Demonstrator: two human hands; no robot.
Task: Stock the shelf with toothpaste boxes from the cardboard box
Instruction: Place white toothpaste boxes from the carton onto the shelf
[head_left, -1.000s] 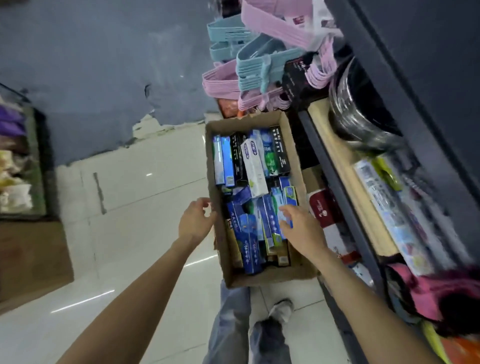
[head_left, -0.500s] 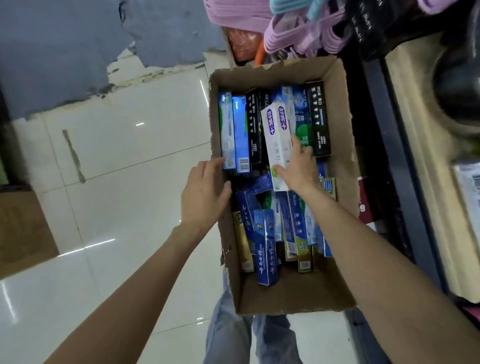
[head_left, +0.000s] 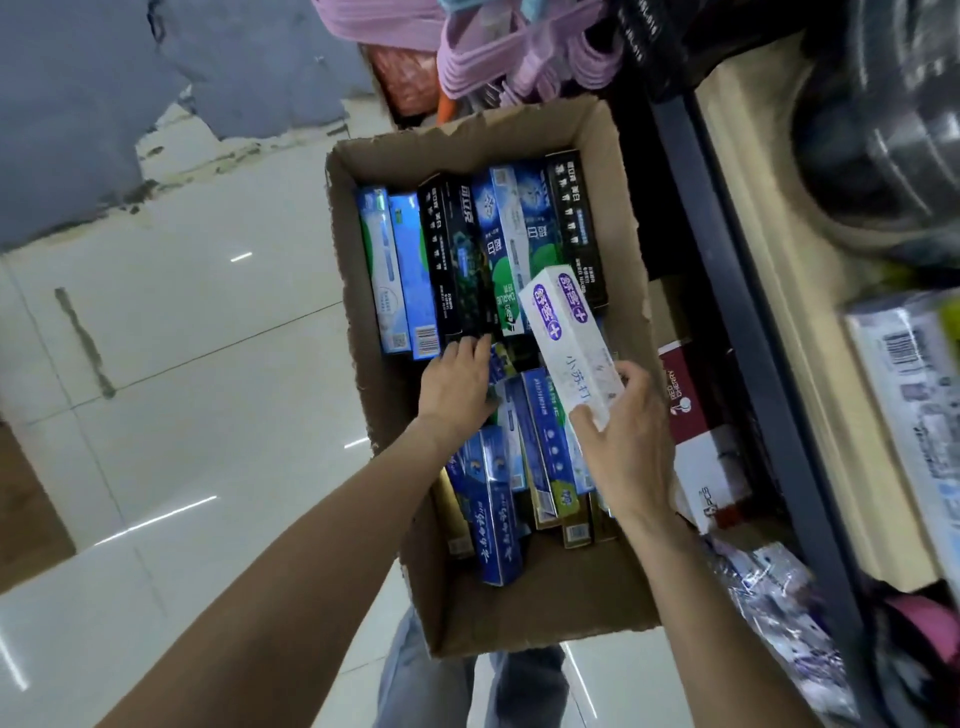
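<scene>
Right hand: the right hand (head_left: 631, 441) now grips the near end of the white toothpaste box (head_left: 571, 340), thumb on one side and fingers on the other; half a second ago it only lay on that box among the others.
White toothpaste box: lifted clear of the row and tilted, its far end raised over the black boxes (head_left: 579, 228), its near end in the right hand.
Left hand: the left hand (head_left: 457, 387) has come in from the cardboard box's wall and rests inside, fingertips on the ends of the black and blue boxes; fingers look fairly straight, gripping nothing.
Cardboard box: the cardboard box (head_left: 540, 613) sits under both hands, with many toothpaste boxes left in it.
Shelf: the shelf (head_left: 769, 270) stands just beyond the right hand.
Meaning: one box is picked; I judge the carry to the shelf comes next.
</scene>
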